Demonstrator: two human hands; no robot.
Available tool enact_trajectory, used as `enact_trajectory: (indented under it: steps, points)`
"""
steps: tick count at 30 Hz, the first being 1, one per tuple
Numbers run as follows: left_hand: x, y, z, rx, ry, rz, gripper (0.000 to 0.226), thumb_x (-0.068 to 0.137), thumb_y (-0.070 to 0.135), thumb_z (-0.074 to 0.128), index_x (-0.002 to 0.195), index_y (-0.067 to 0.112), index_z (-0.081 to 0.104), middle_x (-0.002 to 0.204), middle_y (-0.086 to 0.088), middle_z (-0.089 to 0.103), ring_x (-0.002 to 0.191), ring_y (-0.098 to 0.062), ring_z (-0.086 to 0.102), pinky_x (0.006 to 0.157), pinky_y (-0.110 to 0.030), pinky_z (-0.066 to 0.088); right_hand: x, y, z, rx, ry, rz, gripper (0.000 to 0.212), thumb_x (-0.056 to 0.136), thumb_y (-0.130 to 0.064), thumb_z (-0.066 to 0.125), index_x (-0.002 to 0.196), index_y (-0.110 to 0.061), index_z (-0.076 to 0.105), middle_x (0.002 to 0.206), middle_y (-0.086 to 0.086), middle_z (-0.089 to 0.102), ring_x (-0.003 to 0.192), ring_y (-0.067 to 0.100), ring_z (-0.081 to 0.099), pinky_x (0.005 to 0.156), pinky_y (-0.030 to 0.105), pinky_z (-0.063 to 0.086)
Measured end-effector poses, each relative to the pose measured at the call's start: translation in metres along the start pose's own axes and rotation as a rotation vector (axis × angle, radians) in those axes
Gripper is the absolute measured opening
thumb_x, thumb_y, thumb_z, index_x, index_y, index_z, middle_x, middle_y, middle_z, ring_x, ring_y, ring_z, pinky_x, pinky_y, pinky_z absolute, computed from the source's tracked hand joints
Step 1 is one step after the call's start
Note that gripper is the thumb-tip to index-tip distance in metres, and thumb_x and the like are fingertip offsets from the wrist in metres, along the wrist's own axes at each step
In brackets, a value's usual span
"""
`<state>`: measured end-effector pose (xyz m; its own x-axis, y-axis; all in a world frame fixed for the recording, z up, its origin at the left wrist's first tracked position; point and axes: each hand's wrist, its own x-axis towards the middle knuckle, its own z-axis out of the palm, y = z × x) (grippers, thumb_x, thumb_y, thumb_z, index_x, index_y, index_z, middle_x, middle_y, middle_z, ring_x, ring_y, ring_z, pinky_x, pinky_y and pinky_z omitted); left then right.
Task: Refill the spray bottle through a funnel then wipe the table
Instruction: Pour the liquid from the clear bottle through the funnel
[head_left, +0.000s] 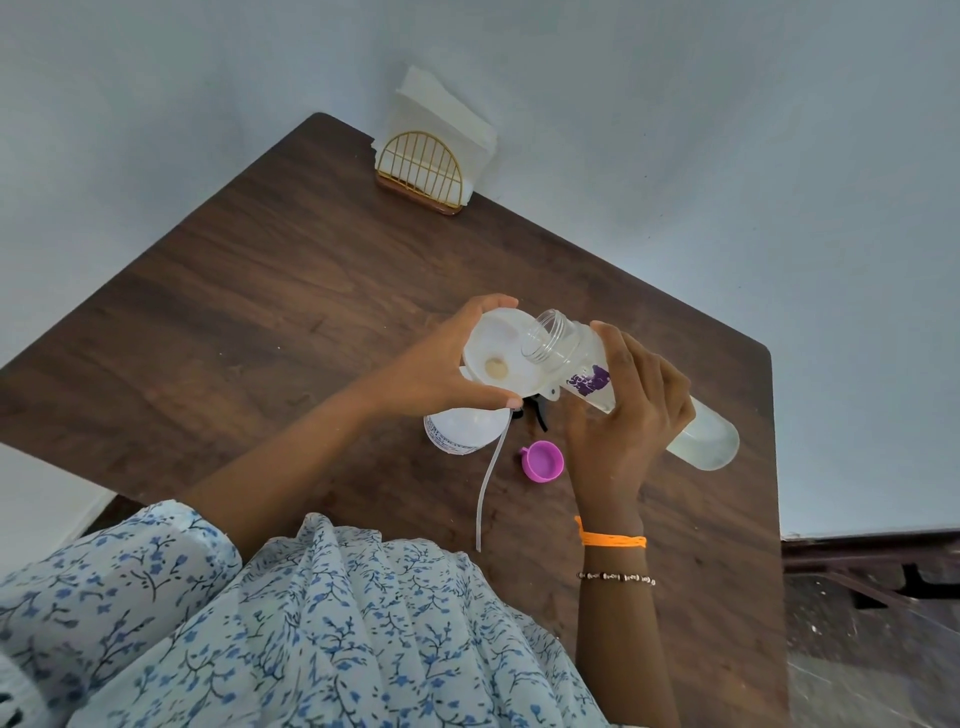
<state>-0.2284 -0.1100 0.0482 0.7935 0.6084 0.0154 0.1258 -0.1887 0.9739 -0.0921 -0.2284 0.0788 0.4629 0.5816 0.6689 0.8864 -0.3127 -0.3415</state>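
Right hand (628, 410) grips the tipped bottle (623, 384), mouth over the funnel (496, 358) at table (260, 312) centre; left hand (447, 364) holds its rim. Tilt slowly, steady the funnel. Cap (544, 461) lies at six o'clock.

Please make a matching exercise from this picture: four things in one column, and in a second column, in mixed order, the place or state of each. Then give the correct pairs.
Things:
1. white plastic funnel
2. clear plastic water bottle with purple print
3. small pink plastic cap
4. white paper napkins

Places or states:
A. lies on the brown wooden table, open side up
B. stand in a gold wire holder
C. held at its rim by the left hand
D. tilted, mouth over the funnel, in the right hand

Pairs: 1-C, 2-D, 3-A, 4-B
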Motion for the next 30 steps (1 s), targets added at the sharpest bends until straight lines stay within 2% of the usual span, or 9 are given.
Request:
enact_trajectory:
  steps: [5,8,11,17,21,27,30]
  points:
    - [-0.0005,0.0016,-0.0005,0.012,-0.001,-0.006,0.084,0.066,0.038,0.082,0.127,0.052,0.025,0.114,0.050,0.033,0.107,0.025,0.036,0.074,0.005,0.036,0.0002,0.0008,0.0020,-0.009,0.008,-0.006,0.055,0.059,-0.003,0.084,0.110,-0.015,0.068,0.109,0.000,0.068,0.101,0.027,0.055,0.084,0.035,0.033]
    - [-0.0001,0.0007,-0.0001,-0.001,0.003,-0.002,0.085,0.066,0.039,0.082,0.130,0.049,0.026,0.119,0.044,0.035,0.109,0.023,0.037,0.076,0.004,0.037,0.0004,0.0014,0.0026,-0.008,0.009,-0.007,0.057,0.057,0.000,0.084,0.110,-0.016,0.067,0.109,0.000,0.068,0.103,0.023,0.051,0.084,0.034,0.031]
    - [-0.0003,0.0012,-0.0001,0.003,0.000,-0.003,0.084,0.066,0.038,0.082,0.127,0.052,0.026,0.117,0.048,0.034,0.108,0.023,0.037,0.076,0.004,0.036,0.0005,0.0023,0.0028,-0.002,0.011,-0.008,0.058,0.056,0.001,0.084,0.110,-0.015,0.067,0.109,0.001,0.068,0.104,0.019,0.046,0.084,0.036,0.033]
    - [0.0000,-0.0002,0.0000,0.006,0.005,0.002,0.085,0.066,0.038,0.082,0.128,0.050,0.026,0.116,0.047,0.034,0.108,0.023,0.037,0.075,0.004,0.037,0.0002,0.0018,0.0035,-0.011,0.015,-0.005,0.058,0.057,0.001,0.083,0.110,-0.016,0.067,0.109,0.000,0.068,0.102,0.024,0.052,0.084,0.034,0.031]
    - [0.0008,-0.0013,0.0002,0.012,0.013,0.013,0.085,0.066,0.034,0.083,0.129,0.047,0.027,0.113,0.049,0.035,0.106,0.025,0.037,0.074,0.004,0.037,-0.0002,0.0015,0.0034,-0.007,0.009,0.005,0.055,0.059,-0.001,0.083,0.109,-0.017,0.068,0.110,-0.001,0.068,0.104,0.017,0.043,0.083,0.033,0.029]
    - [0.0022,-0.0018,0.0004,0.012,0.013,0.021,0.085,0.066,0.033,0.083,0.131,0.043,0.028,0.118,0.041,0.037,0.108,0.022,0.038,0.078,0.001,0.039,0.0000,0.0027,0.0034,-0.009,0.018,0.000,0.056,0.059,0.000,0.082,0.110,-0.017,0.067,0.110,0.000,0.068,0.104,0.017,0.042,0.083,0.034,0.030]
    - [0.0025,-0.0022,0.0007,0.017,0.015,0.021,0.086,0.066,0.034,0.083,0.130,0.044,0.027,0.118,0.042,0.036,0.108,0.023,0.037,0.076,0.002,0.039,0.0000,0.0026,0.0037,-0.012,0.018,-0.008,0.053,0.061,-0.002,0.082,0.110,-0.016,0.067,0.110,0.001,0.068,0.104,0.017,0.041,0.083,0.034,0.029]
